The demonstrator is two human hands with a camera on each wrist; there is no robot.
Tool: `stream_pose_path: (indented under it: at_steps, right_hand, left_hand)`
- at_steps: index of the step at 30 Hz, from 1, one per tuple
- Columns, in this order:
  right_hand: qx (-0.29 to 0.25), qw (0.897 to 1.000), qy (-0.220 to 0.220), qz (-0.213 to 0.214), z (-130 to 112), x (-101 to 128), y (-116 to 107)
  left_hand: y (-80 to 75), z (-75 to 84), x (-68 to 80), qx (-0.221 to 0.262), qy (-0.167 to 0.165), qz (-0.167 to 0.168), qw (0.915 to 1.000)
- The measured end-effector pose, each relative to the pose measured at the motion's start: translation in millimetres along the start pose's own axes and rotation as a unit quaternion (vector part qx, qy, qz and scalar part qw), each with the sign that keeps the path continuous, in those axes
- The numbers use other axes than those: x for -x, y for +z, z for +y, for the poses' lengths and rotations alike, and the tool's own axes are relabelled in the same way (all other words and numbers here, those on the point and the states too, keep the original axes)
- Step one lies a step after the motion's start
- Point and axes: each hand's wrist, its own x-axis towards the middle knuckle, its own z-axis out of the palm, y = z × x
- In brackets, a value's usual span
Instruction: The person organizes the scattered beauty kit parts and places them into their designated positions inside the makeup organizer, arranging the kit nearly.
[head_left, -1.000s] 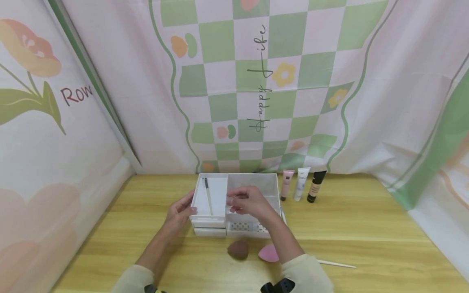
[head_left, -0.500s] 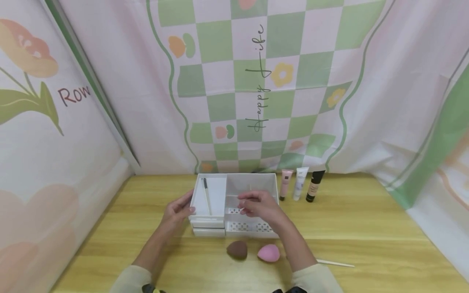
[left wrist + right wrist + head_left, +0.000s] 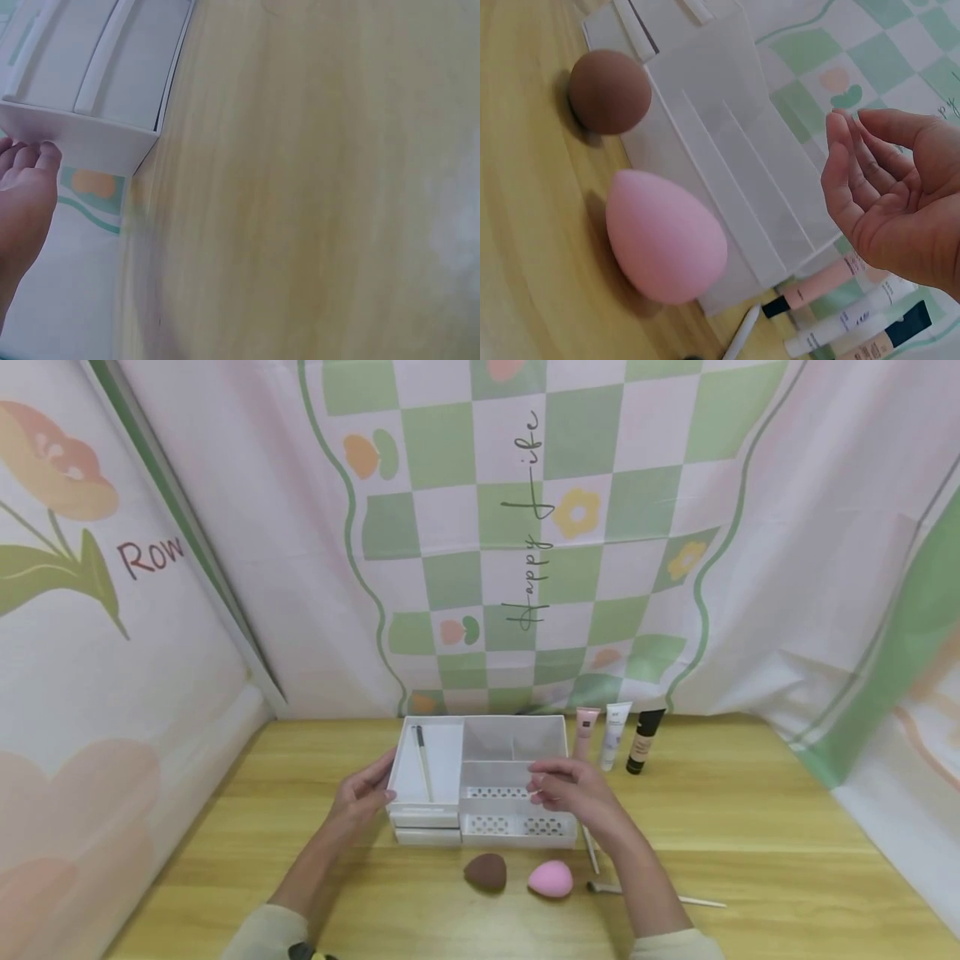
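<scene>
We rest our left hand (image 3: 365, 797) at the nine o'clock side of the white plastic compartment organiser (image 3: 480, 781), with its fingertips (image 3: 30, 154) lined up close together and touching the box's left wall; they hold nothing. The organiser sits on the pale wooden tabletop (image 3: 750, 827), its long axis running from nine o'clock to three o'clock, and its drawer fronts face six o'clock, towards us. In its left compartment a thin dark-tipped makeup brush (image 3: 423, 762) lies pointing from twelve to six o'clock.

At six o'clock from the box, just in front of it, a brown egg-shaped makeup sponge (image 3: 485, 872) and a pink egg-shaped makeup sponge (image 3: 550, 878) lie side by side on the wood.

Our right hand (image 3: 572, 790) hovers over the organiser's right-hand edge, at its three o'clock side, its fingers (image 3: 840, 161) loosely curved, close together and empty.

Under that forearm two slim white-handled brushes (image 3: 592, 856) lie on the table. At the box's one o'clock, three cosmetic tubes (image 3: 613, 739), pink, white and black-capped, stand in a row.
</scene>
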Motion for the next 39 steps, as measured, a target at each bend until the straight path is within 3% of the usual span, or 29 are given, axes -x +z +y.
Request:
stream_pose_path:
  at_steps: [15,22,27,39]
  right_hand:
    - [0.010,0.997,0.029,0.074,22.8,19.9,-18.3]
    - [-0.005,0.993,0.050,0.110,37.4,26.4,-17.9]
    - [-0.009,0.990,0.063,0.123,47.0,29.2,-17.5]
    - [-0.003,0.985,0.064,0.160,61.2,33.2,-24.1]
  left_hand:
    - [-0.9,-1.0,-0.4,0.009,-0.008,-0.008,0.9999]
    - [-0.7,-6.0,-1.4,0.024,0.035,-0.016,0.9990]
    - [0.6,-6.4,-0.8,0.030,0.041,-0.023,0.9984]
    - [1.4,-2.9,-0.4,0.013,0.008,-0.008,0.9999]
